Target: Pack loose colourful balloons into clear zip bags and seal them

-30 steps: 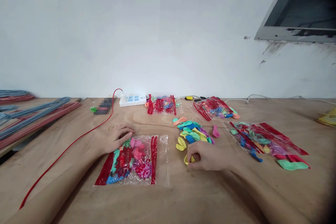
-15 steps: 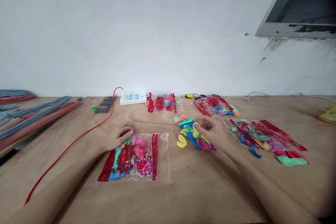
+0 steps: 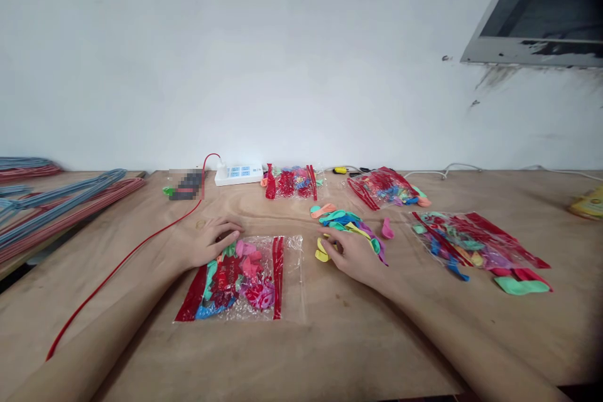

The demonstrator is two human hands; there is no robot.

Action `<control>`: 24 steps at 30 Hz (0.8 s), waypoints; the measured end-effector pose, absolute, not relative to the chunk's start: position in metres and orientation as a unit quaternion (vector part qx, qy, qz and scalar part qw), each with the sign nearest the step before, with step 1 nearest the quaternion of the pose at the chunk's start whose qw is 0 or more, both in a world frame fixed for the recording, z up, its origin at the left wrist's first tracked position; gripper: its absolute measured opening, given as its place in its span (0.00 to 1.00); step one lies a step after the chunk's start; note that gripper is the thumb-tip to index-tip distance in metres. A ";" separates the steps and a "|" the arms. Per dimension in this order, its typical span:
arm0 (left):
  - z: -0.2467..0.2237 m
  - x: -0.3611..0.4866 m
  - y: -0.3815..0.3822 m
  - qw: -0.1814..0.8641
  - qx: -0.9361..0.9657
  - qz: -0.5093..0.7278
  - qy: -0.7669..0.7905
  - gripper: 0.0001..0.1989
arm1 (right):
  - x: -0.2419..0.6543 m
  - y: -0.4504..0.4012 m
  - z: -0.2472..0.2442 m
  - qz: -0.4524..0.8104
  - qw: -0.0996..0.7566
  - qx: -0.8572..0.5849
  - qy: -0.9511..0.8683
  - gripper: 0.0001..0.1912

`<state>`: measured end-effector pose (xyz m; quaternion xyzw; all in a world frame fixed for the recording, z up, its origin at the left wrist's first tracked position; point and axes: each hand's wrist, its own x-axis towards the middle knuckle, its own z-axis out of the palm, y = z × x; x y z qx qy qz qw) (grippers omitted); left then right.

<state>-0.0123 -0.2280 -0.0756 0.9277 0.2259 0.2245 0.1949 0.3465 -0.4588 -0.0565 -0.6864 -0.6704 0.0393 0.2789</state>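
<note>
Now — right hand point(image 3: 353, 257) back, on yellow balloons point(image 3: 321, 250)

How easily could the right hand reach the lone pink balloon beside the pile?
Probably easily: the right hand rests at the balloon pile, and the pink balloon lies just beyond, with only balloons between.

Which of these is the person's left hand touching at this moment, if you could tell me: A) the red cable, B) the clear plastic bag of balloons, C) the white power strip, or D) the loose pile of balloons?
B: the left hand lies with its fingertips on the top edge of the clear bag of balloons.
</note>
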 end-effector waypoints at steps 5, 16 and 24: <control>-0.072 -0.012 -0.229 0.195 0.931 0.215 0.221 0.22 | 0.352 -0.465 -0.048 0.050 0.297 -0.641 -0.706 0.20; -0.069 -0.011 -0.231 0.187 0.935 0.207 0.220 0.23 | 0.332 -0.480 -0.035 0.002 0.162 -0.556 -0.815 0.16; -0.067 -0.011 -0.233 0.188 0.933 0.217 0.218 0.22 | 0.338 -0.475 -0.034 0.336 0.429 -0.589 -0.597 0.27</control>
